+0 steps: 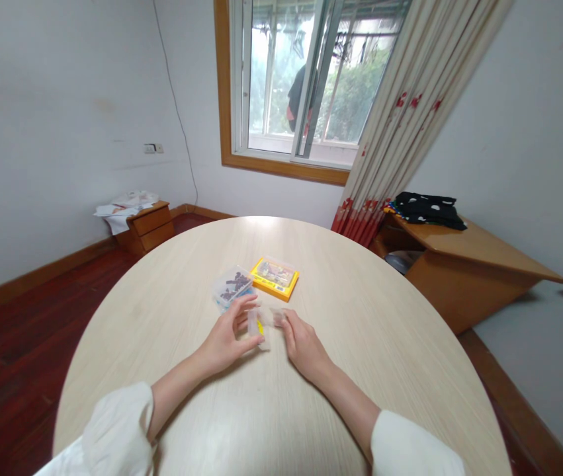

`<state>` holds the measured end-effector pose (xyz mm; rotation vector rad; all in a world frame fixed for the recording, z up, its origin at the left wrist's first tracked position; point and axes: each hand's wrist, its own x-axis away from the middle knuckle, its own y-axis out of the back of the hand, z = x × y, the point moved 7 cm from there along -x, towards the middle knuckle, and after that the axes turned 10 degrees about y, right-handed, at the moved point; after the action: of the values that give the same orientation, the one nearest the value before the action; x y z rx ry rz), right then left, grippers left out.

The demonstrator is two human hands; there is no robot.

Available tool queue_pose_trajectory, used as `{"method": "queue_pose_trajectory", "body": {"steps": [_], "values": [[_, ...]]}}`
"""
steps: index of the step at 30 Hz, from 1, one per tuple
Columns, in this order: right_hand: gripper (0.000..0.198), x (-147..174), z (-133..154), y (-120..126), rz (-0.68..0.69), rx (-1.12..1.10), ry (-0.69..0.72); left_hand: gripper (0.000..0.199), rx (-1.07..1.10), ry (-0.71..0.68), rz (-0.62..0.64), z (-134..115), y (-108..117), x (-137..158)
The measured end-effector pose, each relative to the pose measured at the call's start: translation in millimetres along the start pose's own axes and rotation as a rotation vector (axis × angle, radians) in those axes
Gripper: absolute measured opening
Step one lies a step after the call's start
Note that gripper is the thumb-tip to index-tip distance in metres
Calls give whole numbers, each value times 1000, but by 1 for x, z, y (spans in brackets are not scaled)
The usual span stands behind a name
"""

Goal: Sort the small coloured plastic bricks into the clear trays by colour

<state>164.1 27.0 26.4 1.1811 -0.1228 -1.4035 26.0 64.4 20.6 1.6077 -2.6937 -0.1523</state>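
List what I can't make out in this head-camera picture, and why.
In the head view:
- Yellow patch on or in the clear container in the left hand: too small to identify.
- Right hand: its thumb and curled fingers hide the exact grip.
- Dark pieces in the tub: too small to identify.
- Table: near edge cut off by the picture's bottom.

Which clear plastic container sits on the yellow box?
The farthest clear rectangular plastic container; the container with dark pieces sits left of the flat yellow box.
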Motion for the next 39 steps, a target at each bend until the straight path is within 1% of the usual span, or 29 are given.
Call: {"method": "queue_pose_trajectory", "body": {"steps": [4, 9, 14, 17, 21, 28, 31, 34, 37, 39], "values": [[22, 1, -7, 3, -39, 58, -47, 66, -41, -50, 11, -2, 1, 2], [17, 1, -13, 5, -62, 82, -120, 63, -119, -84, 103, -9, -8, 7], [20, 1, -17, 9, -127, 13, -105, 66, -207, -116, 172, -13, -12, 11], [21, 2, -20, 10, -154, -17, -116, 68, -237, -106, 235, -12, -15, 13], [19, 3, -23, 9, -150, -52, -140, 67, -224, -83, 325, -13, -20, 13], [21, 4, -21, 6, -129, -78, -121, 68, -242, -77, 395, -13, -22, 13], [22, 4, -20, 6, -128, -78, -110, 67, -222, -68, 391, -12, -23, 12], [22, 3, -19, 11, -164, -67, -114, 63, -81, -42, 342, -11, -20, 10], [21, 3, -16, 16, -211, -70, -114, 53, 122, 9, 246, -8, -12, 4], [20, 3, -13, 18, -227, -78, -104, 49, 200, 39, 157, -6, -3, 1]]}}
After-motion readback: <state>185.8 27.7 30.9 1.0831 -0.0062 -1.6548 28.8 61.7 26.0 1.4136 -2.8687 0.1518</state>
